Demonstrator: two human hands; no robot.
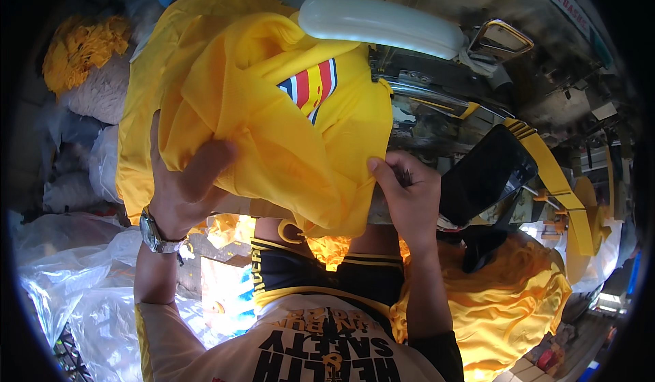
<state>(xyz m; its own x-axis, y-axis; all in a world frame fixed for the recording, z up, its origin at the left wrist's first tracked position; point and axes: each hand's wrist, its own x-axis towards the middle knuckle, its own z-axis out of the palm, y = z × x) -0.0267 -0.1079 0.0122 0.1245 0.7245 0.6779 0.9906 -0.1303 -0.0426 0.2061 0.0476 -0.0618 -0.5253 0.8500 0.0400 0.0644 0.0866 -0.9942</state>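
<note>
A yellow shirt (266, 143) lies bunched in front of me, with a red, white and dark-blue print partly hidden by its folds. On its left side, my left hand (187, 177) grips the cloth, thumb on top and the other fingers mostly hidden under it. My right hand (409, 187) pinches the right edge of the shirt between thumb and bent fingers. Just beyond that edge is the metal arm of a sewing machine (426, 89). A yellow fabric strip (563, 191) runs toward the machine from the right.
A long pale rounded fixture (382, 26) hangs over the machine. A black phone-like slab (488, 170) stands right of my right hand. Yellow cloth (491, 300) is heaped at lower right. Clear plastic bags (75, 266) and a yellow cloth bundle (85, 48) lie at left.
</note>
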